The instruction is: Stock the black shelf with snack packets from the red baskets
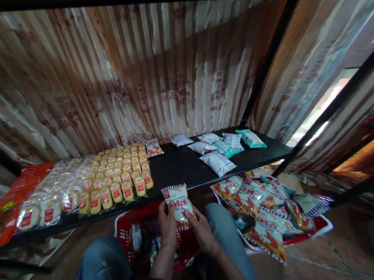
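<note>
Both hands hold one snack bag, white with red print and a striped edge, upright just off the front edge of the black shelf. My left hand grips its left side, fingers closed on it. On its lower right side, my right hand is closed with the thumb across the front. Below the hands sits a red basket with a few packets inside, partly hidden by my arms. A similar snack bag stands at the shelf's back, beside rows of small yellow wrapped cakes.
White and green bags lie scattered on the shelf's right part. Clear-wrapped cakes and a large orange packet fill the left end. A second red basket, heaped with snack bags, stands right of my knee. Black posts frame the shelf.
</note>
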Motion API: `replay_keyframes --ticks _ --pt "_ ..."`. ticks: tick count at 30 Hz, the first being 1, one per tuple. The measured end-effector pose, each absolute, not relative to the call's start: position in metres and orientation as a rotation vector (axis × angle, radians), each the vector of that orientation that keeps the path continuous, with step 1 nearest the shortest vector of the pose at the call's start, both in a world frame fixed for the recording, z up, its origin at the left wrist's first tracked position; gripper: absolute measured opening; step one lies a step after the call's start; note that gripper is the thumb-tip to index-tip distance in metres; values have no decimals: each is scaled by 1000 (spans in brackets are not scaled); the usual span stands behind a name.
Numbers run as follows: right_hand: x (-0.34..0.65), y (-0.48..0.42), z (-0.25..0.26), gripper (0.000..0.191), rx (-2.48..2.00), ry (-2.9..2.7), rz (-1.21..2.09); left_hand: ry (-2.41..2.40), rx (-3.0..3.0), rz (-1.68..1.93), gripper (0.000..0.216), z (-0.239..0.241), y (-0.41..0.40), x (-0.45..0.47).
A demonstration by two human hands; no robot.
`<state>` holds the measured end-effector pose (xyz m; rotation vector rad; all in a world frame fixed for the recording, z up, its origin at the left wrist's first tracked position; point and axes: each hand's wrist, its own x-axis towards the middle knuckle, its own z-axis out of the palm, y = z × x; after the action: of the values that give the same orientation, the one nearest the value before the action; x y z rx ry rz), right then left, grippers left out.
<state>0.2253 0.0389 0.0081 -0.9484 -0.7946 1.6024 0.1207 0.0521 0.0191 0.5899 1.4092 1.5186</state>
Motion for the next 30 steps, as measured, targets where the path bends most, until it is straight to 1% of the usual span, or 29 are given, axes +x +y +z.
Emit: replay_keyframes --ticks 11,30 --pt "226 42 6 60 -956 -684 1523 1430 676 1520 42 16 50 125" --pt "223 41 10 52 -948 -772 1526 1567 761 1544 26 5 54 122"
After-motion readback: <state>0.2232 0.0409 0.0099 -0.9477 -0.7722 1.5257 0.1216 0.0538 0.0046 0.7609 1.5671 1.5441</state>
